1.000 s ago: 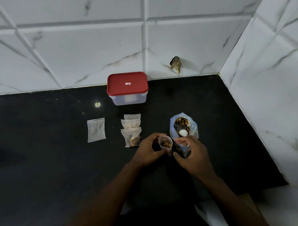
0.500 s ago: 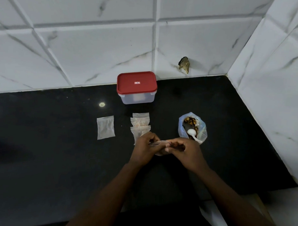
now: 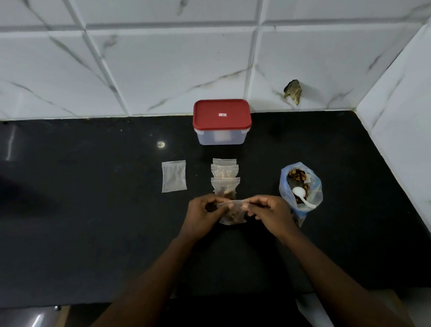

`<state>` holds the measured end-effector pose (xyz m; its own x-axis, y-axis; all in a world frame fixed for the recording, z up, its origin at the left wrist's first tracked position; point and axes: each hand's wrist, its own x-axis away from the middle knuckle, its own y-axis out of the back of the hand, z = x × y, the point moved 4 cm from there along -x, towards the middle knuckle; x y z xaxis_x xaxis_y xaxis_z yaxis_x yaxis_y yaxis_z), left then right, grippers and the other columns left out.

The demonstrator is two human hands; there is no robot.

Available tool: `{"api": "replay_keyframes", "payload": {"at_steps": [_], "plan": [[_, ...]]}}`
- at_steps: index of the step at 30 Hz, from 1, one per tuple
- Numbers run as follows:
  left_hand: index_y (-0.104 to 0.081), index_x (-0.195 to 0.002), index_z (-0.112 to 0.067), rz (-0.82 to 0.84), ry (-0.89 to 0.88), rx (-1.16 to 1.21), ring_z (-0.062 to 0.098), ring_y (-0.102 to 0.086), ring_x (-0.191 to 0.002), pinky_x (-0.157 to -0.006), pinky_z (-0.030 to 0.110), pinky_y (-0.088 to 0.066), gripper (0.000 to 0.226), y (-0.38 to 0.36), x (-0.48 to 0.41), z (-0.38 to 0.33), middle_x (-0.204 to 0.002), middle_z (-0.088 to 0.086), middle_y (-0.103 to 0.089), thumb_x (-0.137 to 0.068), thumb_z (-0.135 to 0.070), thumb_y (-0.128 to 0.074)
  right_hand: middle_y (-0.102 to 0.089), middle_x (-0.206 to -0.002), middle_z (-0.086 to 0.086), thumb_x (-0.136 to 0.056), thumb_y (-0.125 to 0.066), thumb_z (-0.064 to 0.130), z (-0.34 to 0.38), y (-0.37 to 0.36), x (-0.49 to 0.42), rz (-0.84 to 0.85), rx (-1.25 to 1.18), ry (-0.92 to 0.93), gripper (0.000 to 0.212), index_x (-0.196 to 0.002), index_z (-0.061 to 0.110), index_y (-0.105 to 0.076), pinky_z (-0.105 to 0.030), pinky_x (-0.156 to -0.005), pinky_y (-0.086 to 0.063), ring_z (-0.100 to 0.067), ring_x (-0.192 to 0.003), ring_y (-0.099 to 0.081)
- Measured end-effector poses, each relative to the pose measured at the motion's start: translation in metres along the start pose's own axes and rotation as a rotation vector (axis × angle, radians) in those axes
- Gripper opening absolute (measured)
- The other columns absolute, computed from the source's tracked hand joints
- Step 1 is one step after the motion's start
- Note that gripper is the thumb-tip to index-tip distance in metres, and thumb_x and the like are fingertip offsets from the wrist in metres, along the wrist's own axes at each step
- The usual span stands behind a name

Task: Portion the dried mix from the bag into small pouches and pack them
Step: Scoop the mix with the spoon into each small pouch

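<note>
A small clear pouch (image 3: 233,215) with brown dried mix hangs between both hands over the black counter. My left hand (image 3: 203,213) pinches its top edge on the left and my right hand (image 3: 271,214) pinches it on the right, the top strip stretched flat between them. Right of my hands stands the open bluish bag of dried mix (image 3: 300,188) with a white spoon (image 3: 302,195) resting in it. Just beyond my hands lie three filled pouches (image 3: 225,176) in an overlapping row. An empty flat pouch (image 3: 174,175) lies to their left.
A clear box with a red lid (image 3: 222,122) stands shut at the back by the tiled wall. White marble-look tiles (image 3: 406,116) close the back and right side. The counter's front edge (image 3: 58,304) runs below my arms.
The pouch mouth, held open and round a second ago, is now pulled flat between my fingers. My right hand left the bag side and joined the pouch's top edge.
</note>
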<state>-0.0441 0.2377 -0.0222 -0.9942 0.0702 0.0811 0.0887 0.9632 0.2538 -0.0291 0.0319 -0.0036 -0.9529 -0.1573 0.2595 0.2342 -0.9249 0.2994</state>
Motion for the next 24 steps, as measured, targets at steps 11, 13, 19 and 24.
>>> {"api": "replay_keyframes", "payload": {"at_steps": [11,13,19,24], "plan": [[-0.079,-0.096,-0.017,-0.026,0.016,0.018,0.01,-0.076,-0.091,-0.081,0.031,-0.063,0.006,0.005,-0.007,0.005,-0.096,-0.003,-0.078,-0.09,-0.017,-0.077,-0.074,-0.092,0.01,-0.091,-0.072,0.017,-0.002,-0.013,-0.008,-0.076,0.106,0.011,0.014,-0.094,0.03,-0.074,-0.022,-0.08,-0.056,0.002,-0.087,-0.069],[-0.078,-0.094,-0.021,-0.012,0.03,0.012,0.008,-0.075,-0.091,-0.08,0.028,-0.062,0.007,0.006,-0.009,0.005,-0.096,-0.004,-0.077,-0.091,-0.015,-0.075,-0.075,-0.095,0.011,-0.088,-0.075,0.02,-0.001,-0.013,-0.007,-0.055,0.122,0.016,0.025,-0.108,0.035,-0.072,-0.023,-0.083,-0.057,0.003,-0.09,-0.069],[-0.078,-0.094,-0.024,0.014,0.031,-0.004,0.006,-0.075,-0.089,-0.078,0.025,-0.061,0.013,0.008,-0.015,0.005,-0.095,-0.007,-0.077,-0.092,-0.011,-0.074,-0.074,-0.093,0.016,-0.084,-0.079,0.031,0.01,-0.018,-0.011,-0.02,0.206,0.069,0.013,-0.097,0.033,-0.075,-0.027,-0.082,-0.058,0.003,-0.088,-0.068],[-0.078,-0.098,-0.021,0.051,0.052,0.002,0.007,-0.075,-0.092,-0.083,0.03,-0.062,0.012,0.01,-0.018,0.01,-0.098,-0.006,-0.078,-0.093,-0.012,-0.072,-0.069,-0.096,0.013,-0.09,-0.073,0.031,0.011,-0.021,-0.019,0.025,0.307,0.114,0.007,-0.097,0.032,-0.072,-0.032,-0.085,-0.057,0.002,-0.09,-0.065]]}}
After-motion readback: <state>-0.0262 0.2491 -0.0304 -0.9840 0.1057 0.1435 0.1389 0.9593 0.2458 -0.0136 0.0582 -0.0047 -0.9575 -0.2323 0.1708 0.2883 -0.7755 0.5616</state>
